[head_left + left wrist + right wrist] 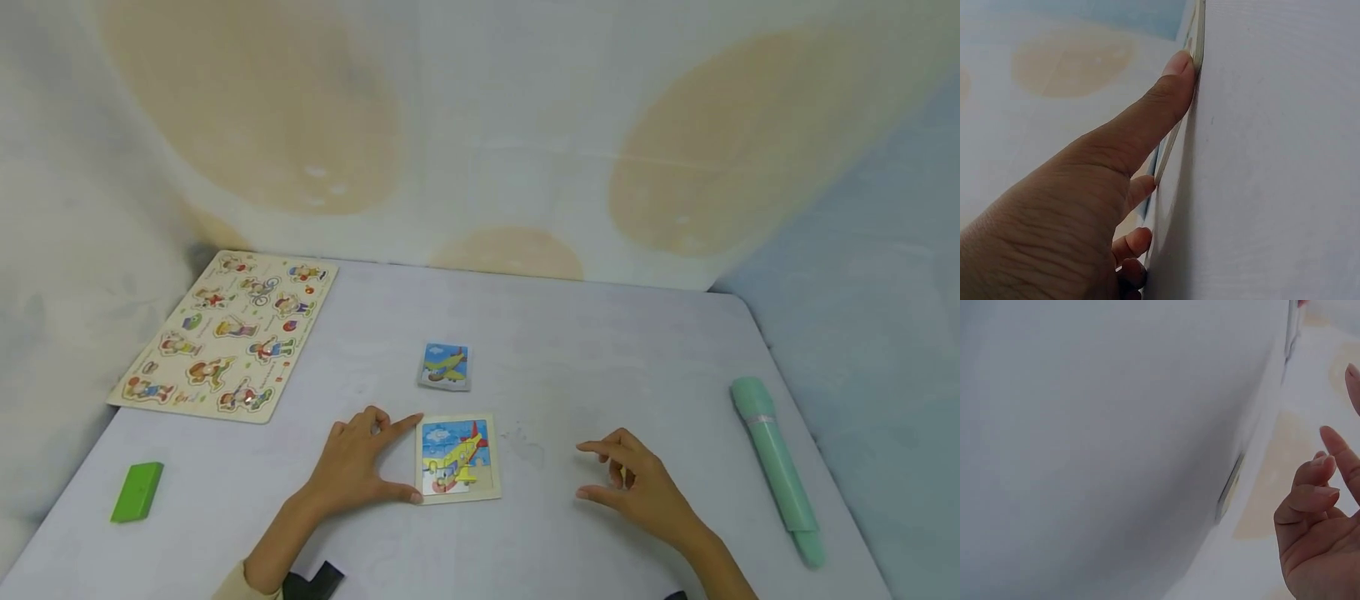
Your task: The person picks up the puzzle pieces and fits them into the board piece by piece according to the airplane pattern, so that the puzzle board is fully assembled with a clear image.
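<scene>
A small jigsaw puzzle (457,457) of a yellow aeroplane sits in a pale wooden frame, flat on the table. Bare pale board shows at its lower right corner. My left hand (352,462) touches the frame's left side, index fingertip at the upper corner and thumb at the lower one. In the left wrist view the thumb of that hand (1079,187) lies against the frame's thin edge (1199,37). To the right of the puzzle, my right hand (637,487) hovers with thumb and index finger apart, holding nothing. Behind the puzzle lies a small card (445,367) with a matching aeroplane picture.
A large wooden board (247,329) with several cartoon figures lies at the back left. A green block (137,492) is near the left edge. Along the right edge lies a mint-green tube-shaped object (776,467). A pale patterned cloth (510,125) rises behind the table.
</scene>
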`<state>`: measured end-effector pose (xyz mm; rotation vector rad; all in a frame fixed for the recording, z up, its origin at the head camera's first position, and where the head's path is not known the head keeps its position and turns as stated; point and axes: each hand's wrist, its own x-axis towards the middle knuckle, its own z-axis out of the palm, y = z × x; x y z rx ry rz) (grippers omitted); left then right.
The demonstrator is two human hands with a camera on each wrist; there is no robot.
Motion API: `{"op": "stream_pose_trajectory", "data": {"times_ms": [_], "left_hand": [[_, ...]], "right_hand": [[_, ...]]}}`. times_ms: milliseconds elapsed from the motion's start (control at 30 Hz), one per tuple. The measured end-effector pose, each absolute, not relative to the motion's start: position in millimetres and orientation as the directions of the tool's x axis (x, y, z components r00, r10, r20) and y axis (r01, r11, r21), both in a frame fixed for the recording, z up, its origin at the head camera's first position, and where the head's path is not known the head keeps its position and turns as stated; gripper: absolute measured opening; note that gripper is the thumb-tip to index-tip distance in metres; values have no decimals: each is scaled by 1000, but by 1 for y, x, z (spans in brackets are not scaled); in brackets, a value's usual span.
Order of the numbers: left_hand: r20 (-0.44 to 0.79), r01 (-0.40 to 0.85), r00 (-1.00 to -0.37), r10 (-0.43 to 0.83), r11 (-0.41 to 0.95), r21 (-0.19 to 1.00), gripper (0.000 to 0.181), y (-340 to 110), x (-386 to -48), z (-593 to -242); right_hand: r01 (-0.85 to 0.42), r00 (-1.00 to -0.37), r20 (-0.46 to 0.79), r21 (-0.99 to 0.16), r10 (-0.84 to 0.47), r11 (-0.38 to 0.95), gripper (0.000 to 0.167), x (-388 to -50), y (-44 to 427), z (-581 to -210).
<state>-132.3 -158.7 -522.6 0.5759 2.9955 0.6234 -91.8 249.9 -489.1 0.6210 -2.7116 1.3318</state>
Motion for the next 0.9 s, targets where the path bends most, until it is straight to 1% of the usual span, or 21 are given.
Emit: {"op": "stream_pose_trajectory", "data": {"times_ms": [300, 600, 900], "left_hand": [[56, 345, -934, 352, 853, 392, 107, -159, -132, -522], [29, 330, -937, 348, 856, 399, 107, -158, -132, -521], [23, 329, -937, 349, 859, 392, 108, -158, -132, -520]], "right_hand": [[-328, -939, 173, -714, -297, 619, 50, -86, 284, -495], [-277, -947, 71, -679, -314, 680, 54, -87, 301, -497], [-263, -958, 87, -645, -273, 717, 48, -88, 304, -502]]}}
